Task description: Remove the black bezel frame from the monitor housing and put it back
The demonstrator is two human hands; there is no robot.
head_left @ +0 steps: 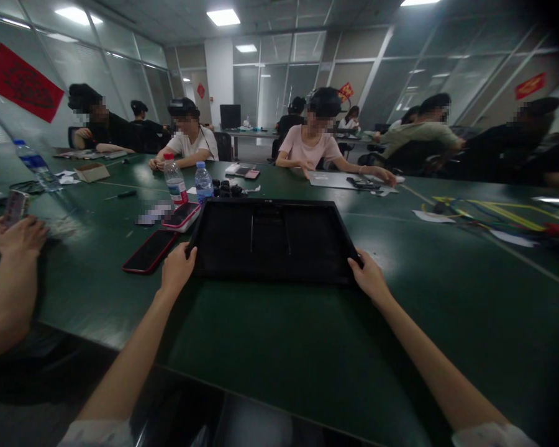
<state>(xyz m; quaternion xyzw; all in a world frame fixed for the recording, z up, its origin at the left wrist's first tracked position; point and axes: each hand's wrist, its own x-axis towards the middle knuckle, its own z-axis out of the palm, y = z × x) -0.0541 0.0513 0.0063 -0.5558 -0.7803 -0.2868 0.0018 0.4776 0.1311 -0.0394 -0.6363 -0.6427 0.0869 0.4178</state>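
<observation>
A wide black monitor casing (270,248) with a raised rim is in front of me over the green table (270,335). Two thin upright lines and a small darker block show in its recessed middle. My left hand (179,264) is closed on its left edge, thumb on the near face. On the opposite side, my right hand (370,273) grips the right edge in the same way. Fingers behind the casing are hidden. Close to my left hand lies a dark phone with a red edge (149,251).
Beyond that lie another phone (182,215), two bottles (175,180) and some black items (228,189). Yellow and green cables (494,211) spread at the right. At far left, another person's hands (21,233) hold a phone. Across the table a person (312,143) handles a flat grey panel.
</observation>
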